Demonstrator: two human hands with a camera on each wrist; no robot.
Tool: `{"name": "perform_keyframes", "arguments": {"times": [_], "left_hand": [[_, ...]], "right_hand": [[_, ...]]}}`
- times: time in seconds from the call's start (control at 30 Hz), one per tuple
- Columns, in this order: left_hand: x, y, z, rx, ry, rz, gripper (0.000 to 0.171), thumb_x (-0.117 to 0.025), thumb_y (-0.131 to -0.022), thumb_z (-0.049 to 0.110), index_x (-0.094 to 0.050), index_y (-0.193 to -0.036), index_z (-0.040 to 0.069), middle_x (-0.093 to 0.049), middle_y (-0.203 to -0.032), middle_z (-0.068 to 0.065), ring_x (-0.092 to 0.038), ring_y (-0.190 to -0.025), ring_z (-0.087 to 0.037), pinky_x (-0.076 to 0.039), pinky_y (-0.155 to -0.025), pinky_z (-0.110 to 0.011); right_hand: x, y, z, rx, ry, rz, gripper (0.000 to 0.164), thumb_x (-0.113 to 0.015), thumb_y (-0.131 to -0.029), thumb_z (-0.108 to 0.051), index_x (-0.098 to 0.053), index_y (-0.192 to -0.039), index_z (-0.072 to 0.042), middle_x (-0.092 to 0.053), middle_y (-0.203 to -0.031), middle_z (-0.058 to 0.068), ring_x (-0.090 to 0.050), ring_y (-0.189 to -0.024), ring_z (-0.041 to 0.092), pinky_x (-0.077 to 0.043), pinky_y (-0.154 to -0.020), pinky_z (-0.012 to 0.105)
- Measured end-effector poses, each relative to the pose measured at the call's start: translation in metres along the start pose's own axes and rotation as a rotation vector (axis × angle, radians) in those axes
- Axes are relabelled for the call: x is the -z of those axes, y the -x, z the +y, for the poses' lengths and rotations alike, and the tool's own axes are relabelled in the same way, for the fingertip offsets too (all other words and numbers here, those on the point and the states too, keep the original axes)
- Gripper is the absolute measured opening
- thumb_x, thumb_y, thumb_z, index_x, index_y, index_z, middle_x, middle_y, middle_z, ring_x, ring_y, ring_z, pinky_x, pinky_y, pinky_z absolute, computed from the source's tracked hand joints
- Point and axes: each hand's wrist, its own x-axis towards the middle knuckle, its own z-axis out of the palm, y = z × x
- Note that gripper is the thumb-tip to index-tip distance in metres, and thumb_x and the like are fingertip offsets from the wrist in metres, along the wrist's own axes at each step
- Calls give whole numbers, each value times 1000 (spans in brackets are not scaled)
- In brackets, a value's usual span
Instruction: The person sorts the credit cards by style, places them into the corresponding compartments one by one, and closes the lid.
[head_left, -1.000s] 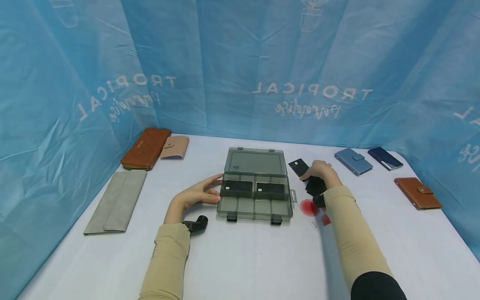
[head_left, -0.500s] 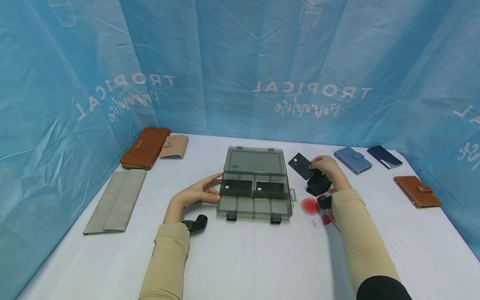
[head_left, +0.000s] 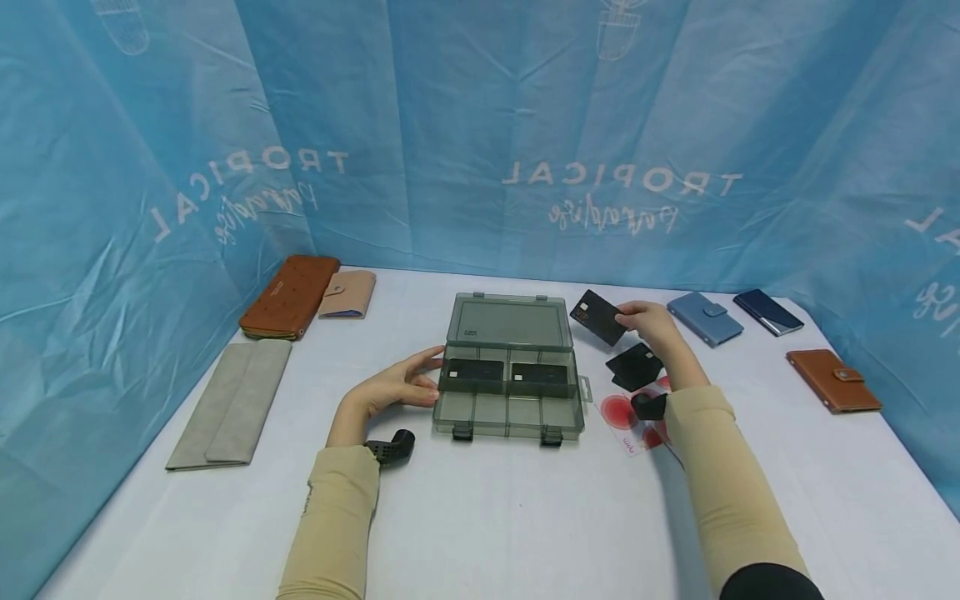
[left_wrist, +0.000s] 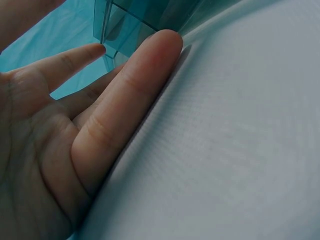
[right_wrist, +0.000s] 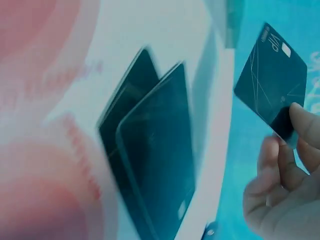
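Two black rectangular cards [head_left: 476,375] already lie in the translucent green plastic box [head_left: 487,410] beside the left hand [head_left: 386,393], fingers spread; the right hand's [head_left: 651,323] fingers pinch a third card [head_left: 596,317], leaving two overlapping cards [head_left: 636,367] outside.

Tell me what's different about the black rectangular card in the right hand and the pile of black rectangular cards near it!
The black rectangular card is pinched by the right hand; the pile of black rectangular cards lies unheld. The card is up, tilted; the pile rests lower. The card is just one; the pile shows two overlapping. Both are black, with a pale chip showing.
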Motion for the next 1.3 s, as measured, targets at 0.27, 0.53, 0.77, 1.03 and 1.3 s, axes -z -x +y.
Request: {"name": "perform_keyframes", "arguments": {"times": [0.27, 0.53, 0.77, 1.03, 1.3], "left_hand": [[-1, 1, 0, 16, 5, 5, 87, -69, -81, 9, -17, -149, 20, -21, -150, -14, -53, -104, -19, -46, -86, -33], [-1, 0, 1, 10, -3, 17, 85, -68, -82, 9, -18, -149, 22, -22, -150, -12, -53, -103, -19, -45, -87, -34], [0, -1, 1, 20, -7, 23, 86, -70, -80, 11, -19, -149, 23, -23, -150, -11, -54, -103, -19, -44, -88, -35], [0, -1, 1, 29, -2, 21, 88, -71, -79, 11, -19, -149, 23, -23, -150, -10, -54, -102, -19, -43, -90, -38], [0, 1, -1, 11, 0, 7, 86, -68, -82, 9, -16, -150, 19, -20, -151, -14, -52, -105, -21, -45, -87, -35]], "right_hand": [[-14, 15, -21, 111, -87, -203, 37, -50, -94, -12, -50, -128, 3, -54, -114, 15, -52, -91, 18, -41, -81, 37], [-47, 41, -42, 284, 171, -271, 27, -54, -89, 2, -60, -115, -1, -55, -107, 19, -52, -99, 31, -42, -85, 50], [-72, 51, -44, 440, 606, -198, 27, -59, -84, 3, -67, -105, -12, -63, -99, 8, -57, -91, 26, -42, -79, 45], [-81, 52, -40, 525, 809, -149, 34, -61, -82, 5, -64, -109, -16, -64, -96, 5, -58, -90, 23, -33, -76, 48], [-82, 57, -34, 576, 869, -127, 30, -65, -84, -4, -67, -111, -16, -59, -105, 8, -55, -93, 27, -33, -69, 41]]}}
